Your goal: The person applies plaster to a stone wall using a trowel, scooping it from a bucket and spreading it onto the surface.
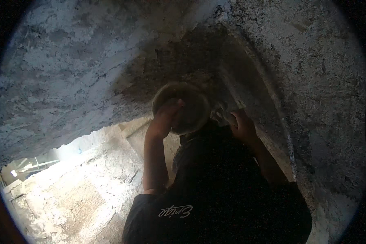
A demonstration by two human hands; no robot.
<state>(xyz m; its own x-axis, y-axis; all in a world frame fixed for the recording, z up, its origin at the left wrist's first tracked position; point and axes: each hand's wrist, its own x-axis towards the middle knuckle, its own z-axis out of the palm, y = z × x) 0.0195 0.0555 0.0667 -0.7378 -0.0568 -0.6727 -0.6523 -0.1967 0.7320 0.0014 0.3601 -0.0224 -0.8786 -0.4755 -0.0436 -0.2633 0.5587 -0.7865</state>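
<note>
My left hand [166, 116] grips a round, shallow bowl [193, 109] by its left side, fingers over the rim into the shadowed interior; what lies inside is too dark to tell. Just right of the bowl, my right hand [242, 128] is closed on a metal tool [221, 116], apparently a trowel, whose shape is hard to make out in the shadow. Both are held in front of my dark-clothed body.
Rough, mottled plaster wall [61, 81] spans the upper left, with another rough surface [321, 101] at right and a curved ridge [268, 81] beside it. Below the ragged left edge, a brightly lit pale surface [69, 191] and some thin rods [38, 164] show.
</note>
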